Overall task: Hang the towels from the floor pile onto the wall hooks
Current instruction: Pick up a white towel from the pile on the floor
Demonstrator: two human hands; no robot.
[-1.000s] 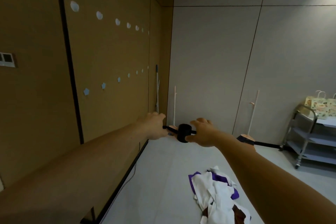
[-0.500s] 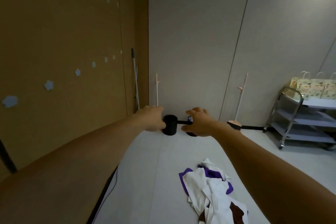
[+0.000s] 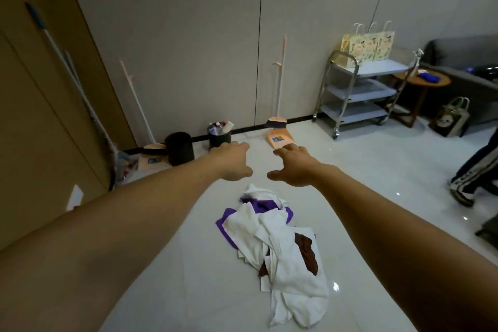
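A pile of towels (image 3: 280, 245), white with purple and brown pieces, lies on the pale floor in front of me. Both my arms stretch forward above it. My left hand (image 3: 231, 160) and my right hand (image 3: 293, 167) hover side by side beyond the pile's far end, palms down, fingers loosely spread, holding nothing. Neither hand touches the towels. The brown wall (image 3: 40, 116) runs along the left; no hooks show in this view.
Two black bins (image 3: 180, 148) (image 3: 219, 135), a broom and dustpan (image 3: 279, 137) and a mop (image 3: 80, 94) stand along the far wall. A metal trolley (image 3: 361, 89) with paper bags is at right. A person's leg (image 3: 474, 172) is at the right edge.
My view has dropped from the wall with its hooks to the floor. Both hands have spread apart and now hover over the towel pile.
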